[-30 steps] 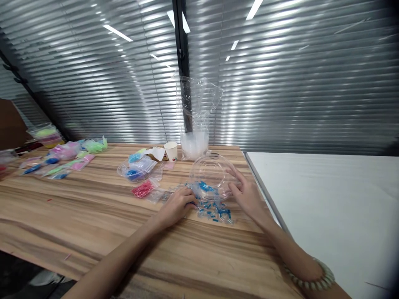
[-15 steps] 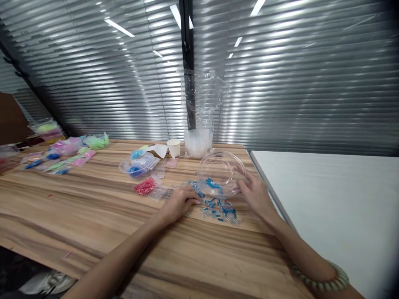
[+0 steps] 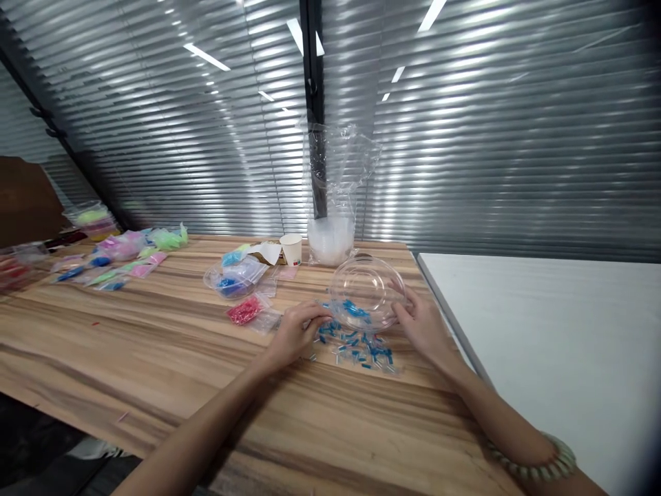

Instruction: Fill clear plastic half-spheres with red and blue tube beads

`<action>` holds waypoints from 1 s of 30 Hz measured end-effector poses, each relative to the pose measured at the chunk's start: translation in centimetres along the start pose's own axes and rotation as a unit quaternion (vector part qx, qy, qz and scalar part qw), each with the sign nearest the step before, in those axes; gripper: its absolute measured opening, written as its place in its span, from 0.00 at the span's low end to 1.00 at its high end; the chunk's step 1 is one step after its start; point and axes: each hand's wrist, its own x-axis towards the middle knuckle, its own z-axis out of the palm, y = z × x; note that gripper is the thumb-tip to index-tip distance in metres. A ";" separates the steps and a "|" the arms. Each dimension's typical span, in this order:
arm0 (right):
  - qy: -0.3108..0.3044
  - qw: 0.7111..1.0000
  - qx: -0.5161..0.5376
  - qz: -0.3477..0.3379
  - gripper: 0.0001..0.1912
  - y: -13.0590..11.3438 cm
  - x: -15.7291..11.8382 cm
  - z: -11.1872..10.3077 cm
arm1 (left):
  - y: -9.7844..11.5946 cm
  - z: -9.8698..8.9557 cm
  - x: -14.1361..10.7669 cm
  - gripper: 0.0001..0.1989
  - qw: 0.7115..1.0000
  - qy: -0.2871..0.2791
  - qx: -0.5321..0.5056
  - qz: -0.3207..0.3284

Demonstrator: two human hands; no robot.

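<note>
My right hand grips the right rim of a clear round plastic bowl, thumb on the near side and fingers seen through the plastic. The bowl is tilted towards me, with a small heap of blue tube-like pieces in it. At the bowl's left rim my left hand has its fingers pinched together; what they hold, if anything, is too small to make out. More blue and clear short pieces lie scattered on the wooden table below the bowl and between my hands.
Left of my left hand lies a small bag of red pieces. Behind it are a clear dish with bags, a paper cup and stacked clear bowls in a bag. Coloured bags lie far left; a white table adjoins at right.
My left hand has risen from the pieces on the table to the bowl's left rim. My right hand keeps its hold on the bowl. The view has shifted slightly.
</note>
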 end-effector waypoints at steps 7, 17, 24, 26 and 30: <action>-0.023 0.999 -0.005 -0.036 0.30 -0.8 -0.3 -0.1 | -0.4 -0.6 -0.7 0.11 0.966 -0.017 0.180 0.183; -0.030 0.997 -0.031 -0.066 0.30 -1.4 -0.7 -0.3 | -0.3 -1.5 -0.5 0.09 0.967 -0.036 0.193 0.162; 0.006 0.997 -0.078 -0.011 0.27 -0.1 0.3 -1.0 | -0.8 -4.1 0.6 0.10 0.960 -0.140 0.224 0.090; 0.024 0.996 -0.088 -0.014 0.26 0.0 0.3 -1.0 | -0.6 -4.2 0.8 0.10 0.950 -0.205 0.230 0.057; 0.029 0.992 -0.118 -0.035 0.25 0.0 0.2 -0.8 | -0.1 -3.7 0.9 0.08 0.934 -0.268 0.234 0.035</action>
